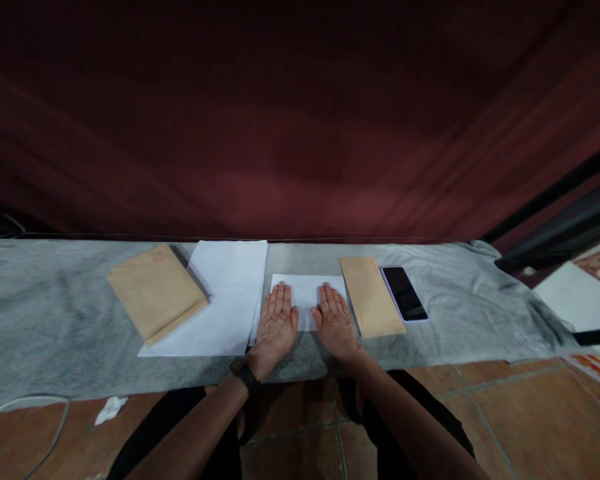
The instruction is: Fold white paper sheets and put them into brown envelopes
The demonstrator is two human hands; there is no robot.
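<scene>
A small white sheet of paper (307, 291), which looks folded, lies crosswise on the grey cloth in front of me. My left hand (277, 323) rests flat on its left part, fingers stretched out and pointing away from me. On its right part lies my right hand (336, 323), also flat with straight fingers. Both palms cover the sheet's lower corners. Just left of my left hand is a stack of larger white paper (225, 293). A brown envelope (371, 297) lies close to the right of my right hand.
Several brown envelopes (157, 290) sit piled partly over the white stack. A phone (405, 293) with a pale purple edge lies right of the single envelope. The grey cloth (460, 300) covers the long table. A dark red curtain (300, 167) hangs behind; a white cable (63, 420) runs at lower left.
</scene>
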